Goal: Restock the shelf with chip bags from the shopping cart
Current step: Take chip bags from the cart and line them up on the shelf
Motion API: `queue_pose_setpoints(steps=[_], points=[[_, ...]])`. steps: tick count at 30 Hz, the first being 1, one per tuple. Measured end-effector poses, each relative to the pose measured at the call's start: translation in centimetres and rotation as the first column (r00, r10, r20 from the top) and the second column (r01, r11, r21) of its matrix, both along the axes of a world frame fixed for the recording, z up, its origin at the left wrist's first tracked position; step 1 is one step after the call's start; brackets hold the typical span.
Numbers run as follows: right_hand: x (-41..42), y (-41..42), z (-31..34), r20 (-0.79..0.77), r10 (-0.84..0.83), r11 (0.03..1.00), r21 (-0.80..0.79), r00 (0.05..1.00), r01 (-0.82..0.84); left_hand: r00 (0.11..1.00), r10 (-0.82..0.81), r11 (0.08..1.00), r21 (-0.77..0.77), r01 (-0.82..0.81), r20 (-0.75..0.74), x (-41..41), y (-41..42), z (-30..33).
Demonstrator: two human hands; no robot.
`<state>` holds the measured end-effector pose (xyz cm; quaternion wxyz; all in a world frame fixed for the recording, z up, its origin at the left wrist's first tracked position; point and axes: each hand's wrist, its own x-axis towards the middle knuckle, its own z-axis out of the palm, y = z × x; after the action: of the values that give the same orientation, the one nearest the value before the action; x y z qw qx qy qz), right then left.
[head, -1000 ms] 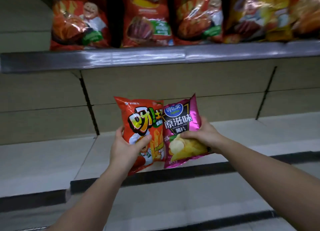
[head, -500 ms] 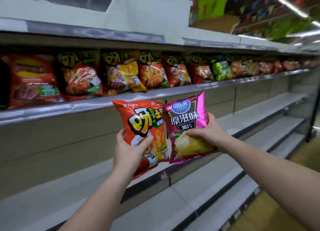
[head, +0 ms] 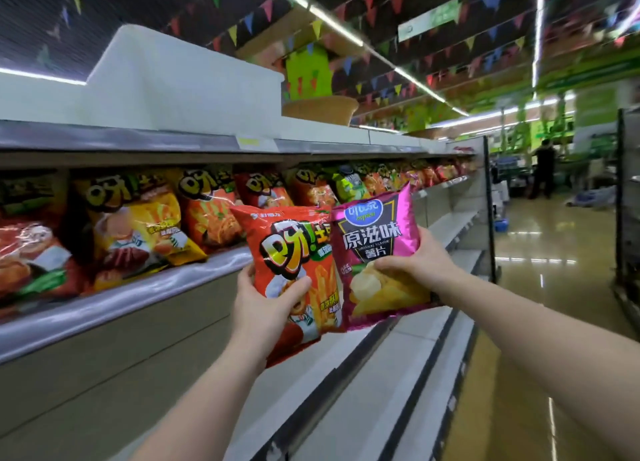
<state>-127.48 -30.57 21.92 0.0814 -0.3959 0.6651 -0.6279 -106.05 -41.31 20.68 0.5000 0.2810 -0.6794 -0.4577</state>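
The left hand (head: 266, 304) grips the red bag (head: 294, 270) by its lower left side, thumb across the front. The right hand (head: 415, 263) pinches the pink bag (head: 375, 239) at its right edge, fingers curled over the printed chips. Both bags are upright in the air, side edges touching, in front of the stocked shelf's (head: 138, 287) front edge. Behind that edge chip bags (head: 138, 225) stand in a row running to the shelf's far end. Bare shelves (head: 363, 391) lie below the hands.
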Motion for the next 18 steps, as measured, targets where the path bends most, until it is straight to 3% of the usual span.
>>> queue_pose_setpoints(steps=[9, 18], points=[[-4.3, 0.1, -0.7, 0.050, -0.151, 0.988, -0.030, 0.987, 0.153, 0.986, -0.162, 0.986, -0.037, 0.163, 0.035, -6.6, -3.3, 0.3], [-13.6, 2.0, -3.0, 0.075, -0.323, 0.946, 0.063, 0.943, 0.319, 0.950, -0.302, 0.953, 0.037, 0.300, 0.082, -18.3, -3.2, -1.8]])
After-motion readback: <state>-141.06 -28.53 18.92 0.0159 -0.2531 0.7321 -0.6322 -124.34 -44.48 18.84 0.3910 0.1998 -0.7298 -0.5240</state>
